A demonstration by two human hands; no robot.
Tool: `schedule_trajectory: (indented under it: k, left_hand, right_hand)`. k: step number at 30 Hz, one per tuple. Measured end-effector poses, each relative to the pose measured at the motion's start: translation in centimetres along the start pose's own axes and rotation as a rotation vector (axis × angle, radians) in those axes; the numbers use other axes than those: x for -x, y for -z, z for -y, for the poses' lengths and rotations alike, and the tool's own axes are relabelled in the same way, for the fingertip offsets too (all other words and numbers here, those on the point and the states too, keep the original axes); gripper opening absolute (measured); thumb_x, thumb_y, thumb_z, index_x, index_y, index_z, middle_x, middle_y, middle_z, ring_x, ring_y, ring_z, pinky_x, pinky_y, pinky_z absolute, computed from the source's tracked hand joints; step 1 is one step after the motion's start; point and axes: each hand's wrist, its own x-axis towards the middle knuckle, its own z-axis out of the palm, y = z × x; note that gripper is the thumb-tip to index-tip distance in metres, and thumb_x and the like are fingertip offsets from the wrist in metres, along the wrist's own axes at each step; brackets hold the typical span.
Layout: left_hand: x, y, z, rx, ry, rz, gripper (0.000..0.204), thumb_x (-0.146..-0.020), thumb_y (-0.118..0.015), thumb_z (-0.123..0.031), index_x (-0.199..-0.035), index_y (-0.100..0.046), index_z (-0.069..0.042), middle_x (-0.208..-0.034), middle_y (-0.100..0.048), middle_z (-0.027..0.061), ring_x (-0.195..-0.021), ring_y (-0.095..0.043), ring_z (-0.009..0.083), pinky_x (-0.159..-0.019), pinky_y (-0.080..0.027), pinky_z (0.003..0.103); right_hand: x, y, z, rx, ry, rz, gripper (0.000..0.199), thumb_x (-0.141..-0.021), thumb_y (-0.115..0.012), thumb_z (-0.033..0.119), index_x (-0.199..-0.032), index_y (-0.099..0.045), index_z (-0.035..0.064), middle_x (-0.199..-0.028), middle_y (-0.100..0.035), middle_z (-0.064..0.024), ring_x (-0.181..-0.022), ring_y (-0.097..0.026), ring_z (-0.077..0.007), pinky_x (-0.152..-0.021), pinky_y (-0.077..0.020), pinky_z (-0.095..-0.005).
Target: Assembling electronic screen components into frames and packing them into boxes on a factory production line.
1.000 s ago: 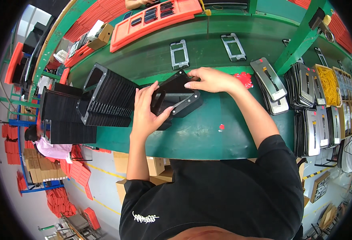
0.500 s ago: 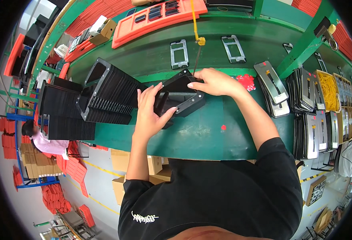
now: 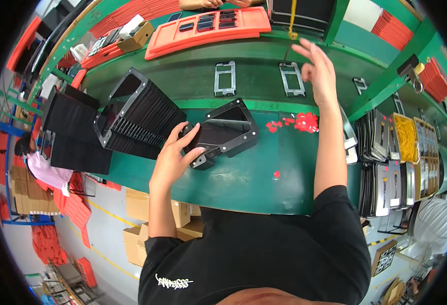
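Black tray [image 3: 243, 145] is seemingly holding a dark panel [image 3: 218, 133], left fingers [image 3: 188, 138] resting parted on it, right fingers [image 3: 321, 58] hovering apart, remainder unclear.

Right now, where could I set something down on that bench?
The bench is bare along its near side, in front of the black frame, between the left hand and the lone red dot; another patch lies between that dot and the right arm. Crowded: the left end, with black stacks, and the right, with grey panels.
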Motion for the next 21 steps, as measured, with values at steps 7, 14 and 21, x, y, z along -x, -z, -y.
schedule_trajectory:
  k: [7, 14, 21]
  left_hand:
    - [0.2, 1.0, 1.1, -0.025, -0.103, 0.099, 0.055, -0.090, -0.076, -0.019, -0.143, -0.061, -0.016, -0.150, -0.044, 0.0237, -0.133, -0.051, 0.0399, -0.112, -0.040, 0.041]
    - [-0.1, 0.6, 2.0, -0.068, -0.151, 0.077, 0.062, -0.085, -0.081, -0.026, -0.144, -0.061, -0.018, -0.149, -0.044, 0.0233, -0.132, -0.049, 0.0419, -0.112, -0.039, 0.044]
    - [-0.3, 1.7, 1.7, -0.126, -0.264, 0.085, 0.082, -0.065, -0.091, -0.033, -0.141, -0.064, -0.018, -0.144, -0.047, 0.0241, -0.130, -0.048, 0.0419, -0.114, -0.037, 0.045]
  right_hand:
    - [6.0, -8.0, 4.3, -0.165, 0.017, 0.766, 0.041, -0.105, -0.052, 0.039, -0.089, -0.061, 0.0026, -0.080, -0.057, -0.0038, -0.062, -0.053, -0.0153, -0.057, -0.0439, -0.0322]
    - [18.2, -10.4, -2.9, 0.237, 0.542, 1.282, 0.033, -0.098, -0.059, 0.022, -0.073, -0.053, 0.0007, -0.074, -0.052, -0.0163, -0.069, -0.057, -0.0377, -0.063, -0.0489, -0.0457]
    - [17.4, -11.6, -5.3, 0.114, 0.412, 1.159, 0.036, -0.100, -0.055, 0.021, -0.071, -0.049, 0.0006, -0.073, -0.052, -0.0144, -0.065, -0.054, -0.0322, -0.063, -0.0471, -0.0409]
